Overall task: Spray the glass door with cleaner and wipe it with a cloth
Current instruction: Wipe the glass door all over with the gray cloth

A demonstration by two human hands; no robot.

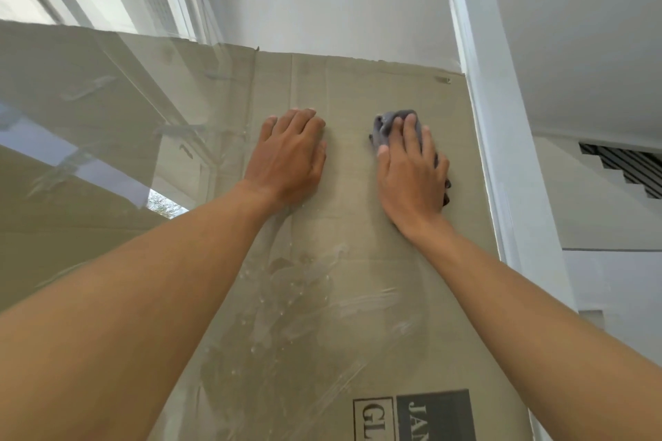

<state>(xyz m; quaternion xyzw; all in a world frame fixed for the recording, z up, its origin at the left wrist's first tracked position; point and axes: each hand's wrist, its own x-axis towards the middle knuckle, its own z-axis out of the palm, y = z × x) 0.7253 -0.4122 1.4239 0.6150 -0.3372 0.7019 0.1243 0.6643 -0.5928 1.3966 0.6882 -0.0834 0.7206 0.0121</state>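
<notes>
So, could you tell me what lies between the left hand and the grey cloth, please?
Nothing but bare glass door, with cardboard behind it, separates the left hand from the cloth; head view.

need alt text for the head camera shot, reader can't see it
The right hand presses a crumpled grey cloth against a glass door, while the left hand lies flat on the glass beside it. Brown cardboard sits behind the pane, a white door frame runs along its right, and wet streaks and droplets mark the glass below the hands.
</notes>
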